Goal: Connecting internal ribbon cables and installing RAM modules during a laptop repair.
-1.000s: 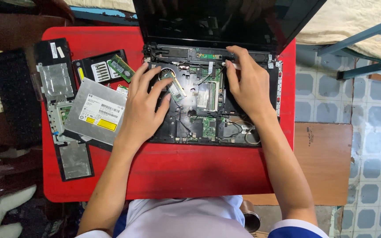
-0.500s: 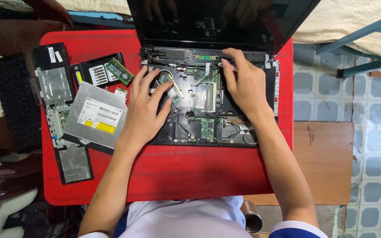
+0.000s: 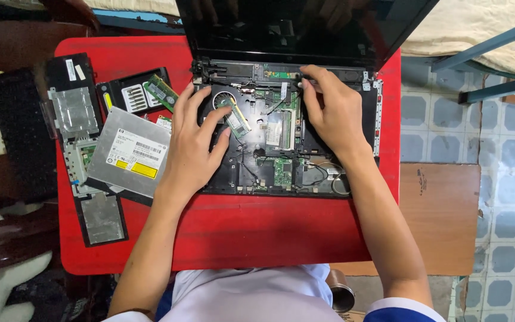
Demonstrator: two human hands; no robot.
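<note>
An opened laptop base (image 3: 269, 173) with bare green boards and a round fan lies on a red table (image 3: 239, 232), its dark screen (image 3: 293, 24) tilted up at the back. My left hand (image 3: 192, 143) rests on the base's left side, fingers spread. Its index fingertip touches a green memory module (image 3: 235, 117) lying by the fan. My right hand (image 3: 332, 113) reaches to the rear edge by the hinge, fingertips bunched together there. What they pinch is hidden.
Left of the laptop lie a silver optical drive (image 3: 129, 152), a loose memory module (image 3: 162, 92), black cover panels (image 3: 73, 107) and a black keyboard (image 3: 22, 131). A wooden board (image 3: 442, 214) sits to the right over tiled floor, a metal cup (image 3: 341, 289) by my lap.
The view has shifted a little. Both hands stay on the laptop base, with the right fingertips drawn slightly closer together at the rear edge.
</note>
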